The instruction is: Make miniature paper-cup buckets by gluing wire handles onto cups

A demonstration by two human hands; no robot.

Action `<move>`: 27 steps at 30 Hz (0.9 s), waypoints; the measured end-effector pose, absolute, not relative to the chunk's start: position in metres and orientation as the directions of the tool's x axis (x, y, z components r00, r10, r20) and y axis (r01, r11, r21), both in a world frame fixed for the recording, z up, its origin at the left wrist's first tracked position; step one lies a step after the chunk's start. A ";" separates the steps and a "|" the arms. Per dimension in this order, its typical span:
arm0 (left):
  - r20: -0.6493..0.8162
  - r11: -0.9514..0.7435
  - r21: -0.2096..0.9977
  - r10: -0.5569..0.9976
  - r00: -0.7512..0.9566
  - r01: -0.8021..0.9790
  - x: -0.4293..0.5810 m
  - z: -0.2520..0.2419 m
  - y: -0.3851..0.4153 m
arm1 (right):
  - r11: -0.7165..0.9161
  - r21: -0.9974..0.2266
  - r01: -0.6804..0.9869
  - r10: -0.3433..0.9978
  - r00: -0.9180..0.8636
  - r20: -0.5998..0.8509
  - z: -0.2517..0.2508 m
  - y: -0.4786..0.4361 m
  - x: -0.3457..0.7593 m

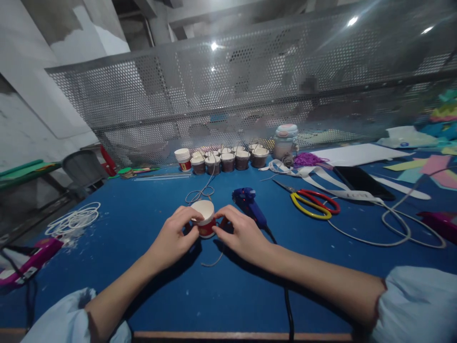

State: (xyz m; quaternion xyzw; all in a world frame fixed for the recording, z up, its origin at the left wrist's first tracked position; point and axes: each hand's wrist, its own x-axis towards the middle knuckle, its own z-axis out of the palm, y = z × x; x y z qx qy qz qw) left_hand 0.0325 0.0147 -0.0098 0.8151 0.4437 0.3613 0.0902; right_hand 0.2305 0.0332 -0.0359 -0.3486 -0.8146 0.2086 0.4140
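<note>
A small red and white paper cup [206, 227] stands upright on the blue table, its white inside facing up. My left hand [178, 231] pinches its left side with thumb and fingers. On the cup's right side my right hand [239, 231] holds it the same way. Thin grey cord [213, 262] trails on the table below the cup, and more of it [200, 193] loops behind the cup. Just right of the cup lies a blue glue gun [250, 205], its black cable running toward the front edge.
Several wrapped cups [227, 162] and a stack of paper cups [183, 159] line the back. Scissors [310, 204], white ribbon [328, 180], a black phone [362, 182] and a jar [284, 141] are to the right. White cord [76, 218] lies left.
</note>
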 end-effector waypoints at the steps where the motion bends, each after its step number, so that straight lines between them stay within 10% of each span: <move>1: 0.507 -0.589 0.469 0.790 0.346 0.658 0.034 -0.009 0.014 | 0.673 -0.625 0.396 0.739 -0.407 0.537 -0.036 0.033 0.230; 27: 0.584 -0.666 0.370 0.709 0.396 0.647 0.043 -0.009 0.014 | 0.703 -0.542 0.461 0.701 -0.317 0.639 -0.032 0.033 0.226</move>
